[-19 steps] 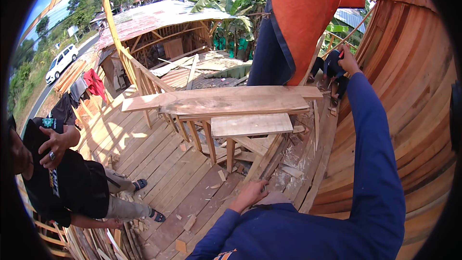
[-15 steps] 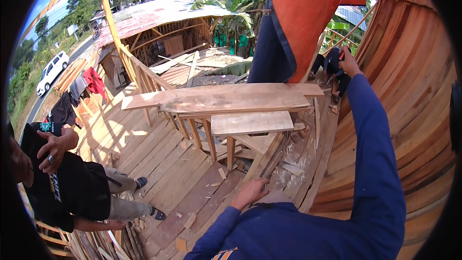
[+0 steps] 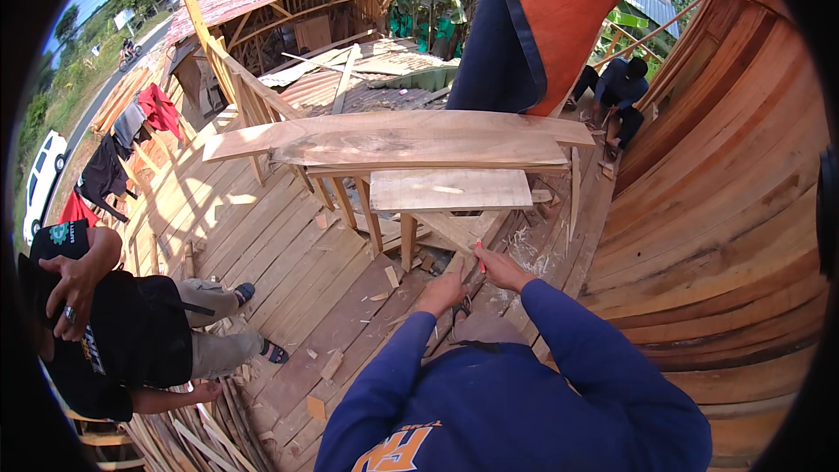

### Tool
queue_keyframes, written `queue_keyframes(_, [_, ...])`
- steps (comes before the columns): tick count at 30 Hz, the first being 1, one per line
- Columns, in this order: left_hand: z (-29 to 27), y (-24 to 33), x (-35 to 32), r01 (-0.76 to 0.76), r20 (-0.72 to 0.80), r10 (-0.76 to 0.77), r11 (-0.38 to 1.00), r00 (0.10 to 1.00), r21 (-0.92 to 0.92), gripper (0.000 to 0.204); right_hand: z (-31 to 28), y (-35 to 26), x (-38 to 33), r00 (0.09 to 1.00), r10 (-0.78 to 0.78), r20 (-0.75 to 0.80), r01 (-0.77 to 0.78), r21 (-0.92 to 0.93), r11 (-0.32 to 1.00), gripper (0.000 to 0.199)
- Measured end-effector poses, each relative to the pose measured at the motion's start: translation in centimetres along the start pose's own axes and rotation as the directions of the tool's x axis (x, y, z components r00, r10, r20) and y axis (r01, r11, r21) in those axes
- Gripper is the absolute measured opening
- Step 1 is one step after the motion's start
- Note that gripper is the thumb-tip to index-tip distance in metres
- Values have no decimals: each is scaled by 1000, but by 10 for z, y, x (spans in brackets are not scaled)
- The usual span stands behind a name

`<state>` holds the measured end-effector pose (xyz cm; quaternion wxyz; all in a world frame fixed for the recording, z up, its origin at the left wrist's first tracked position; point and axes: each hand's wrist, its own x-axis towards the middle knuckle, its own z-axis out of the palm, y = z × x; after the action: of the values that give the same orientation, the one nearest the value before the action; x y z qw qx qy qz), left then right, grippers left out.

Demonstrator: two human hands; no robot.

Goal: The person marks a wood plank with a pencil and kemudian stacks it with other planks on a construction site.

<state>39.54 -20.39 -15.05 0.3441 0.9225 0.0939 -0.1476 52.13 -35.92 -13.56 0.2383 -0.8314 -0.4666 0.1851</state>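
My right hand [image 3: 504,269] is closed on a slim red pencil-like tool [image 3: 480,256], held in front of my body. Close by on its left is my left hand [image 3: 442,292], its fingers drawn together; whatever they may hold is too small to make out. Just beyond both hands, a short pale board [image 3: 450,190] lies flat on a wooden frame. Behind it, long planks [image 3: 419,142] with shaped ends rest across the same supports.
A person in black [image 3: 131,323] stands at the left on the plank deck [image 3: 262,245]. Another person [image 3: 620,92] crouches at the far right. A curved plank wall [image 3: 717,245] rises on my right. An orange and blue tarp [image 3: 559,26] hangs ahead. Offcuts and shavings litter the deck.
My right hand has come down from its raised position by the plank wall to beside my left hand, carrying the red tool. My left hand has shifted slightly nearer to me. The view has tilted down.
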Motion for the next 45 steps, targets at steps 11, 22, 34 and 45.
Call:
queue_keyframes(11, [26,1,43,48,26,-47,998,999,-43,79,-189,29,15,963,-105,-250,55,-200,978,22])
queue_keyframes(22, [28,7,57,55,-30,-56,998,998,-12,69,-577,185,97,643,103,-759,-460,-275,844,21])
queue_keyframes(34, [24,11,53,73,76,-73,997,994,-3,61,-567,175,103,727,-87,-681,-304,-432,849,25])
queue_keyframes(45, [49,14,55,-26,-197,102,935,975,355,63,-40,40,17,969,-219,113,242,-269,932,44])
